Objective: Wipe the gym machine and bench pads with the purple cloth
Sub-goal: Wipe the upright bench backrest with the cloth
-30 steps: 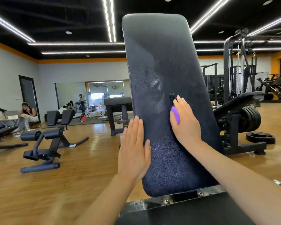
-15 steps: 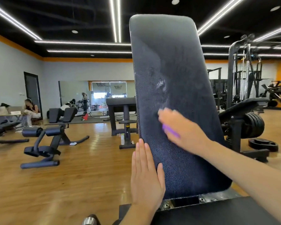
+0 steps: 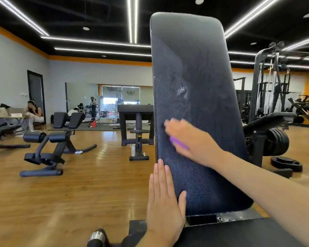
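Purple cloth [image 3: 178, 143] is pressed under R hand [image 3: 191, 139], blurred, on upright back pad [image 3: 200, 86]. Pad's edge is braced by L hand [image 3: 165, 198], fingers flat, below-left of R.

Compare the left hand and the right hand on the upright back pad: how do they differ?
The left hand lies flat with straight fingers along the back pad's lower left edge and holds nothing; the right hand sits higher, pressing the purple cloth against the pad. The left is sharp, the right motion-blurred. Both touch the same pad.
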